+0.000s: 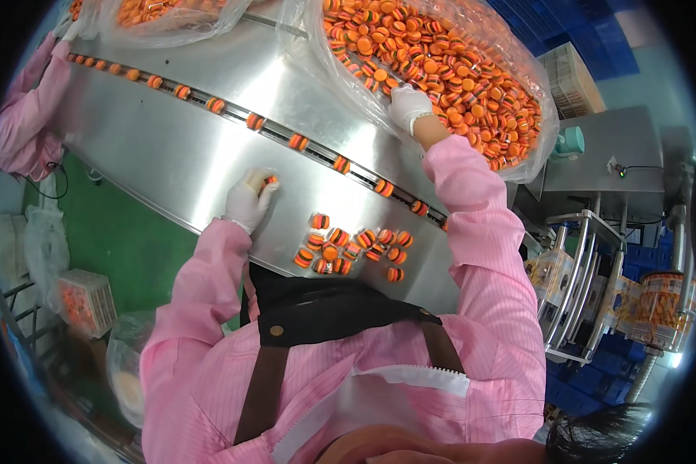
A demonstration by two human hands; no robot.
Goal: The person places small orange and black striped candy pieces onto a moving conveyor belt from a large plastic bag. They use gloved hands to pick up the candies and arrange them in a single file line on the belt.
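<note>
My left hand [247, 199], in a white glove, is closed around a small orange layered burger-shaped candy [270, 180] above the steel table. Its fingers are curled, and the candy shows at the fingertips. My right hand [411, 108], also gloved, reaches to the near-left edge of a big heap of burger-shaped candies [464, 85] in a clear plastic bag [547, 100]. Its fingertips are hidden from view, so whether they grip a candy does not show. Several loose wrapped candies [330, 252] lie on the table between my arms, near my body.
A narrow conveyor channel [236, 117] crosses the steel table [185, 155] diagonally, carrying spaced candies. At far left a co-worker's pink sleeve [35, 116] and gloved hand reach the channel's end. Another candy bag [162, 31] stands at the back. Machinery with rollers [584, 286] is at right.
</note>
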